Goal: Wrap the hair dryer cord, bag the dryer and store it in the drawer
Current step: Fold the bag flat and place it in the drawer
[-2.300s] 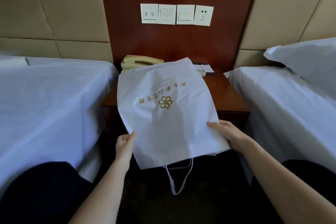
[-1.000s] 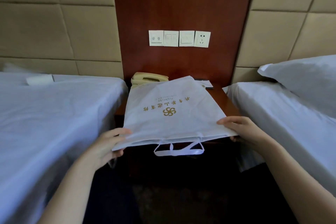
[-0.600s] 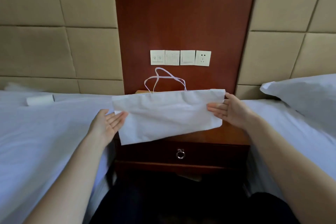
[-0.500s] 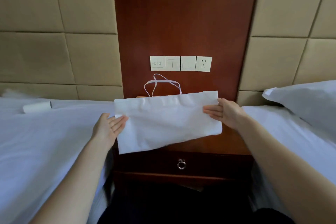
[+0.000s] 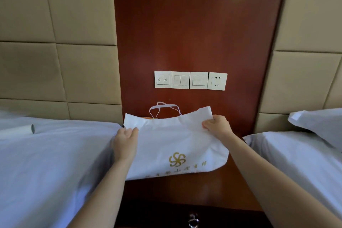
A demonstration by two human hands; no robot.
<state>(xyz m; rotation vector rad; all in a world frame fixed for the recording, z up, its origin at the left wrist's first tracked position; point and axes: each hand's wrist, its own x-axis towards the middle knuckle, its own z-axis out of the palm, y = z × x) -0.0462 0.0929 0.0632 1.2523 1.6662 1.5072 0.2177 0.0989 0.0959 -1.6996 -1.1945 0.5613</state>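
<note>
Pinching the mouth edge of the white non-woven bag with gold logo [image 5: 177, 146], my left hand [image 5: 125, 142] and right hand [image 5: 216, 126] hold it over the dark red wooden nightstand [image 5: 185, 190]. No dryer in sight (nor its cord) — a slack grip could let this limp fabric slump behind, toward the wall.

A white fabric drawstring bag with a gold emblem [image 5: 177, 146] lies across the reddish-brown wooden bedside bench [image 5: 185, 189] between two white-sheeted beds [image 5: 46, 163].
</note>
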